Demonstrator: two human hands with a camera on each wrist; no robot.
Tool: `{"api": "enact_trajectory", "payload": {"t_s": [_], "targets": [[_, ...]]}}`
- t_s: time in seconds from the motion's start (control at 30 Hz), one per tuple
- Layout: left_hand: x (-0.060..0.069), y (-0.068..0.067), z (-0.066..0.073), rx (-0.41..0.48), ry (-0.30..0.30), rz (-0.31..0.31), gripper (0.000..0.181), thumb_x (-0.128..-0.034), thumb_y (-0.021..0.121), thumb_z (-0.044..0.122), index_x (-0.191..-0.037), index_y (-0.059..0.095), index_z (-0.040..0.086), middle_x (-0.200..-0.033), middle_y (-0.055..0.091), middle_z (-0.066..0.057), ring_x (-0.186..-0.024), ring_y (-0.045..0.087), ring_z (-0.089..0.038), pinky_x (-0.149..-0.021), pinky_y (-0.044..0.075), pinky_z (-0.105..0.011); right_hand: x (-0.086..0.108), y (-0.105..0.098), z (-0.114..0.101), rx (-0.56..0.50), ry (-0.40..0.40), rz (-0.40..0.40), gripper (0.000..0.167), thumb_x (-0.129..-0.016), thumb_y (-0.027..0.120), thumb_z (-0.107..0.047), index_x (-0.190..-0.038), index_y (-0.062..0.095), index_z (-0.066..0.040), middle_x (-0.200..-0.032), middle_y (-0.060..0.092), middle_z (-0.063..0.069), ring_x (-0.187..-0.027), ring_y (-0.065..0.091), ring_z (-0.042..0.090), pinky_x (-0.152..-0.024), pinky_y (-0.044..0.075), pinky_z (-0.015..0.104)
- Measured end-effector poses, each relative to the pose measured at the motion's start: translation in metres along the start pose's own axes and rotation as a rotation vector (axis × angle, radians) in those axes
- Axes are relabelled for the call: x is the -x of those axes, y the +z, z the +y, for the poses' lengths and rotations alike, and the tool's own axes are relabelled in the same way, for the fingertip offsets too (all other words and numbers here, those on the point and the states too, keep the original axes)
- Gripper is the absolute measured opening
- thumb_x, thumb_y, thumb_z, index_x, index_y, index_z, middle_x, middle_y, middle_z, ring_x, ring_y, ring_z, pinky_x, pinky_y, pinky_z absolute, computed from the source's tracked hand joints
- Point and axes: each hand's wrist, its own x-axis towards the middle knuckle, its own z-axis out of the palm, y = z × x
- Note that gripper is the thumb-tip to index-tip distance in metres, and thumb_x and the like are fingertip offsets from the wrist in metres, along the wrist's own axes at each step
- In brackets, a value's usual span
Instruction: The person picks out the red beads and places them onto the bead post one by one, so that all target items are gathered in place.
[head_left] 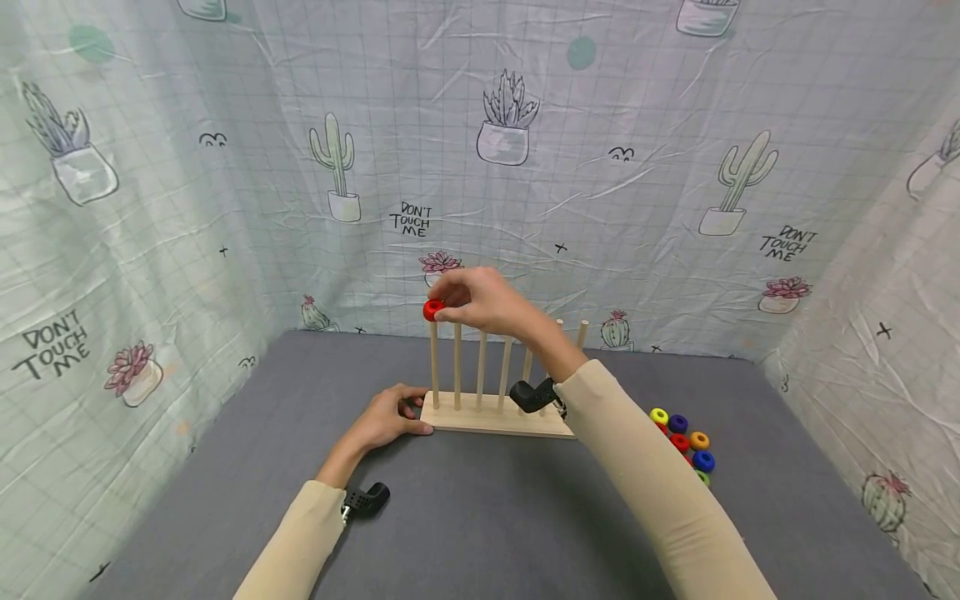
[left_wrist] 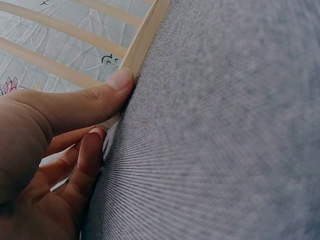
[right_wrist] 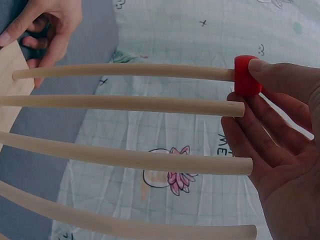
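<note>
Cream sleeves (head_left: 660, 483) fill the foreground, one low at left, the other slanting in from the right over the grey table (head_left: 450, 517), each with a black camera (head_left: 367, 500) at its cuff. Up top, look at the right hand (head_left: 483, 302): thumb and fingers pinch a red ring (head_left: 431, 310), right at the tip of the leftmost peg (head_left: 434, 367)! Seen from the right wrist, other fingers reach behind the next peg's end. Down below, the left hand (head_left: 384, 415) grips the base (head_left: 495, 426) by its left end, thumb at the near edge, fingers curled in at the side. Across that base stands the row of pegs, some partly covered by the right arm. Over to the right, loose rings (head_left: 679, 442) cluster on the table: yellow, purple, red, orange, blue, green. Behind everything hangs a pale cloth (head_left: 465, 50) printed with potted cacti.
</note>
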Motion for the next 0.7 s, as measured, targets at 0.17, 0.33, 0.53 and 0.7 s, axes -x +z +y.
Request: {"api": "enact_trajectory", "payload": {"t_s": [0.17,0.33,0.53,0.7], "targets": [[0.0011,-0.0002,0.0023,0.001,0.009,-0.001,0.068,-0.077,0.092,0.016,-0.138,0.065,0.003,-0.111,0.065,-0.011,-0.085,0.059,-0.016,-0.076,0.048,-0.031,0.001,-0.0004,0.0004,0.006,-0.009,-0.007,0.024,-0.095,0.077,-0.015,-0.118,0.074,-0.01,-0.108,0.077,0.005,-0.095,0.074,0.015,-0.084,0.058,0.03],[0.0017,-0.0011,0.0014,-0.006,0.025,0.003,0.068,-0.0766,0.093,0.016,-0.138,0.065,0.002,-0.11,0.065,-0.012,-0.084,0.058,-0.015,-0.075,0.048,-0.03,0.0007,0.0,0.0,-0.001,-0.011,-0.007,0.023,-0.096,0.075,-0.014,-0.119,0.074,-0.01,-0.109,0.077,0.006,-0.097,0.074,0.017,-0.083,0.058,0.03],[0.0003,-0.0011,-0.0011,0.003,0.002,0.001,0.068,-0.0764,0.093,0.017,-0.138,0.066,0.004,-0.111,0.065,-0.01,-0.085,0.059,-0.015,-0.075,0.048,-0.031,-0.0003,0.0006,-0.0005,0.0,-0.008,-0.009,0.023,-0.096,0.075,-0.014,-0.119,0.074,-0.009,-0.11,0.076,0.007,-0.098,0.074,0.018,-0.085,0.058,0.03],[0.0002,-0.0003,0.0002,0.009,-0.011,-0.002,0.069,-0.0765,0.093,0.018,-0.139,0.066,0.005,-0.112,0.064,-0.009,-0.086,0.058,-0.015,-0.076,0.048,-0.032,-0.0003,0.0004,0.0004,-0.015,-0.003,-0.021,0.023,-0.096,0.075,-0.013,-0.119,0.073,-0.009,-0.11,0.077,0.007,-0.096,0.073,0.018,-0.085,0.057,0.03]]}}
